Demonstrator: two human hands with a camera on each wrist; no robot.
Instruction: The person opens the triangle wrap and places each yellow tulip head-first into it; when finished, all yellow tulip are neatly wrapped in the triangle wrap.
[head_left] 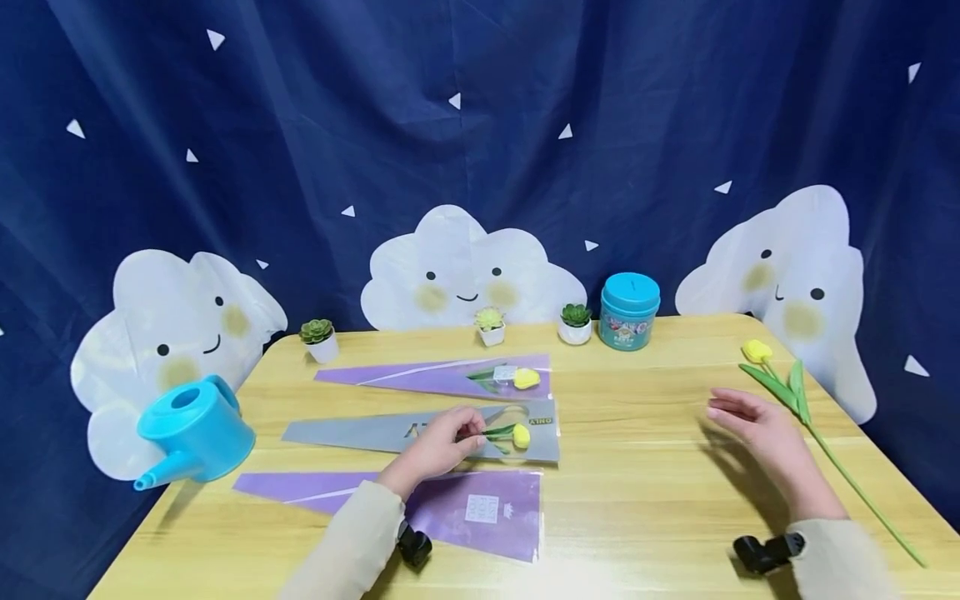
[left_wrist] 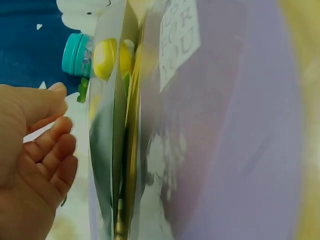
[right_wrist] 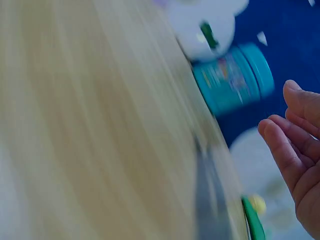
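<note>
My left hand (head_left: 444, 442) is above the middle of a grey flower sleeve (head_left: 345, 432) printed with ONLY. A yellow tulip (head_left: 521, 436) lies in that sleeve, its head toward the right end; the hand hides most of its stem. In the left wrist view, the left fingers (left_wrist: 60, 142) are loosely bent with nothing between them. My right hand (head_left: 765, 433) hovers over the table's right side, fingers loosely bent and holding nothing. Nearest to it lies a loose yellow tulip (head_left: 757, 351) with a long green stem, along the right edge.
Behind the grey sleeve lies a purple sleeve (head_left: 420, 377) containing another tulip (head_left: 527, 378); a second purple sleeve (head_left: 442, 508) lies in front. Small potted succulents (head_left: 491, 325) and a blue tin (head_left: 630, 312) line the back edge. A blue watering can (head_left: 198, 429) stands at left.
</note>
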